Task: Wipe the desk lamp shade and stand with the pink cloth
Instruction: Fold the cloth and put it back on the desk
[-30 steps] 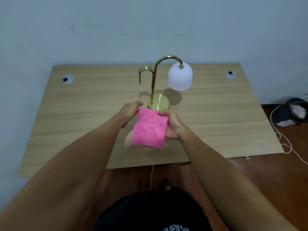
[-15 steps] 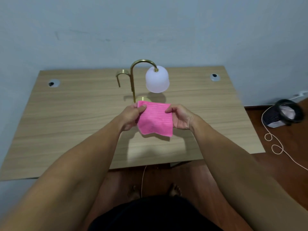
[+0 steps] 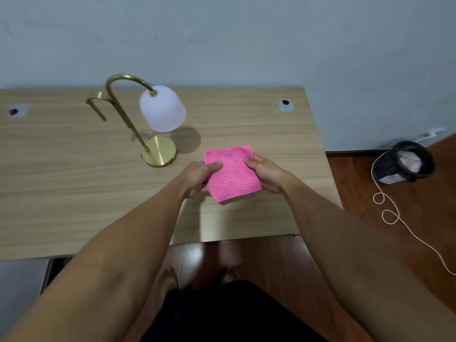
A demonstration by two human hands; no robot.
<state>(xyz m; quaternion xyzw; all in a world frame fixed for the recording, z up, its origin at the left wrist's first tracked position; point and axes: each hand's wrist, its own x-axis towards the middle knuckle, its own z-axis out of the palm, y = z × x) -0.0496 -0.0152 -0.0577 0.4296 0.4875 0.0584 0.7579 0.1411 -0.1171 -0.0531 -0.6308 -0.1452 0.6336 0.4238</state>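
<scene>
A folded pink cloth (image 3: 232, 172) is held flat just above the wooden desk (image 3: 74, 183). My left hand (image 3: 197, 177) pinches its left edge and my right hand (image 3: 265, 172) grips its right edge. To the left of the cloth stands the desk lamp: a white frosted shade (image 3: 162, 109) hanging from a curved brass stand (image 3: 125, 114) on a round brass base (image 3: 160, 154). Neither hand touches the lamp; the cloth lies a short way right of the base.
Two cable grommets sit in the desk's back corners (image 3: 17, 111) (image 3: 285, 104). On the wooden floor to the right lies a black mesh bin (image 3: 404, 162) and a looped pale cord (image 3: 389, 213). A grey wall runs behind the desk.
My view has shifted right, so the lamp now sits left of my hands. The cloth has gone from hanging upright in front of the base to lying flat, lower and to the right of it.
</scene>
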